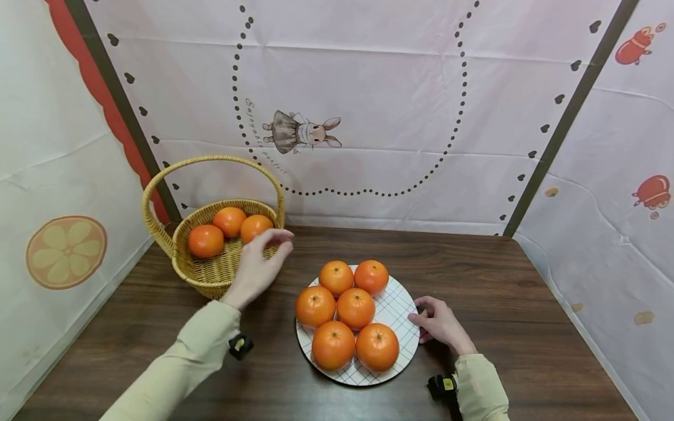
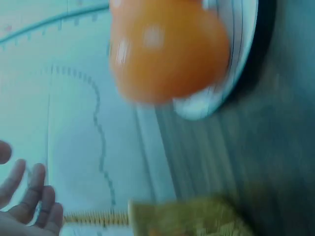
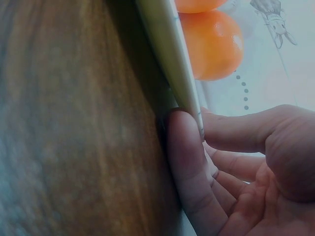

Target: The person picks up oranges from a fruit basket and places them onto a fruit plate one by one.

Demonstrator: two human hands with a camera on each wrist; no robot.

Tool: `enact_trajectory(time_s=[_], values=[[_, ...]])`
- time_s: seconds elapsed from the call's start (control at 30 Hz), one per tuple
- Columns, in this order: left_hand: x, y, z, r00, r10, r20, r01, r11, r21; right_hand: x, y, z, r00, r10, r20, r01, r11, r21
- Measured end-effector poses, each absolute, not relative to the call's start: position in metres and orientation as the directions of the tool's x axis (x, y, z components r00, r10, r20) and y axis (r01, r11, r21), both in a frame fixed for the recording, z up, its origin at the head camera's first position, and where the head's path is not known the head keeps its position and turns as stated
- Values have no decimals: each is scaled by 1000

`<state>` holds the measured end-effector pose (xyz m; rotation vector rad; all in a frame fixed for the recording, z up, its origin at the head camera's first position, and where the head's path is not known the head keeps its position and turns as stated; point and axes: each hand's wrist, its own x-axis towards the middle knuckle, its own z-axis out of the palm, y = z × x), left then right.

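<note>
My left hand [image 1: 258, 266] hovers at the right rim of a yellow wicker basket [image 1: 223, 269], its fingers loosely bent. Nothing sits between those fingers in the blurred left wrist view, where part of the hand [image 2: 29, 206] shows at the lower left corner. Inside the basket are three oranges, one [image 1: 206, 241] by its left wall. Several more oranges, among them one [image 1: 333, 345] at the front, rest on a round white plate [image 1: 402, 310] with a grid pattern. At the plate's right edge, my right hand [image 1: 441, 321] pinches the rim between thumb and fingers [image 3: 184, 142].
The dark wooden table [image 1: 474, 269] carries both basket and plate, with the basket to the left and farther back. A tall arched handle [image 1: 210, 158] spans the basket. Printed white cloth [image 1: 368, 117] hangs behind the table and along both sides.
</note>
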<state>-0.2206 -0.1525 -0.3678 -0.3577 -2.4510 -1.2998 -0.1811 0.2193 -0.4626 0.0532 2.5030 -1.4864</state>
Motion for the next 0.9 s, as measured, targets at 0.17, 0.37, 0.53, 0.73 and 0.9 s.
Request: enact_trajectory(time_s=[0.17,0.37,0.53,0.73,0.9], values=[[-246,-187,-355,-960,103,258,261,657,707,-181,219,-463,-972,-75,-223,160,484,-861],[-275,-214,-351,-980,176,90,195,790,582,-180,219,-462,-971,-73,-229,167,478,-862],[-293,-222,-352,-981,195,3,177,881,438,-180,218,-462,-970,-74,-231,169,480,-861],[-305,-222,-348,-981,149,-126,98,934,343,-180,218,-462,-971,-57,-232,178,474,-862],[-309,-216,-346,-976,124,-177,65,951,303,-181,218,-463,-971,-51,-232,181,473,-862]])
